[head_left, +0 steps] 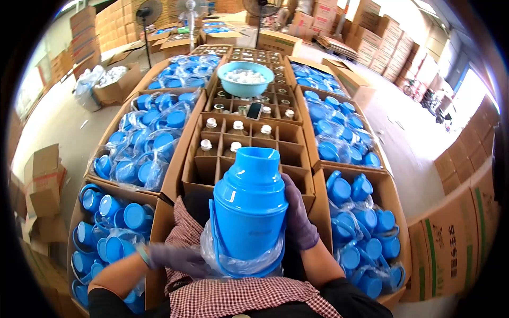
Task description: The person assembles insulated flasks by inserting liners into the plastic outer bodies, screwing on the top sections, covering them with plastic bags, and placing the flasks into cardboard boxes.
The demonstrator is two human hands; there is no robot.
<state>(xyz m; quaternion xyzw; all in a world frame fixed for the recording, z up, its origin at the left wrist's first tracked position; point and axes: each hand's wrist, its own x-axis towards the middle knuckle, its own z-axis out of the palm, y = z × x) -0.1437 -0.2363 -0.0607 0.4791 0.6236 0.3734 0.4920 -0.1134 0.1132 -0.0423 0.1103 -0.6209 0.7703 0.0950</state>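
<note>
As its long axis leans forward, the blue flask [250, 214] points mouth-up.

Phone [255, 110], fans [148, 12], stacked cartons [379, 41]

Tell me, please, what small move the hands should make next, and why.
Probably the left hand should ease the clear bag downward, since it is bunched around the lower part of the blue flask, while the right hand lies against the flask's side.
</note>
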